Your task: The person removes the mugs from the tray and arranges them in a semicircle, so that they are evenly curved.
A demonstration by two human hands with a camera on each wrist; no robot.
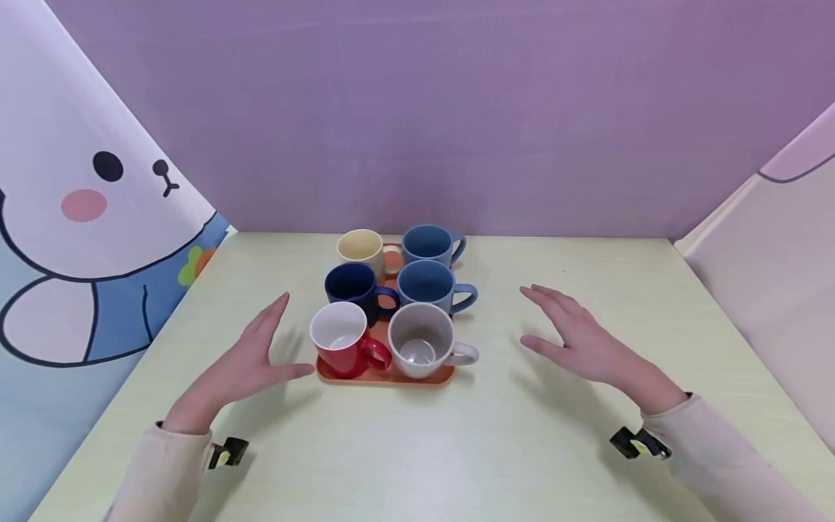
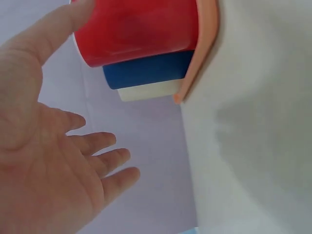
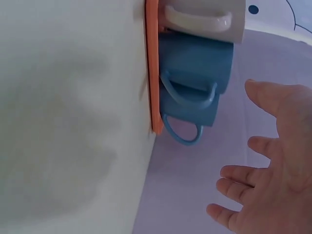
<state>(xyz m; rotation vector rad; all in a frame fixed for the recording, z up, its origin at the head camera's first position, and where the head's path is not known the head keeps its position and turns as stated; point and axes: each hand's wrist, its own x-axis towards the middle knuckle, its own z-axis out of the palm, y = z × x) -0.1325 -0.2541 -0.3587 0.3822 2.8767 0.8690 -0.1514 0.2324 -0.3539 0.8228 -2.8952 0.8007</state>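
An orange tray [image 1: 385, 380] on the table carries two columns of mugs, their handles pointing right. Its left column has a red mug [image 1: 346, 351] with a white inside in front, a dark blue mug [image 1: 352, 284] behind it and a cream mug [image 1: 361, 248] at the back. On the right stand a pale grey mug [image 1: 420, 341] and two blue mugs [image 1: 427, 284]. My left hand [image 1: 251, 362] hovers left of the tray, fingers spread, nearest the red mug. To the right, apart from the mugs, my right hand [image 1: 580, 341] is held with fingers extended. Neither hand holds anything.
A pale table [image 1: 417, 449] extends around the tray. Behind it rises a purple backdrop [image 1: 457, 116]. At the left hangs a cloth with a cartoon animal [image 1: 65, 239], and a pale panel [image 1: 770, 254] borders the right side.
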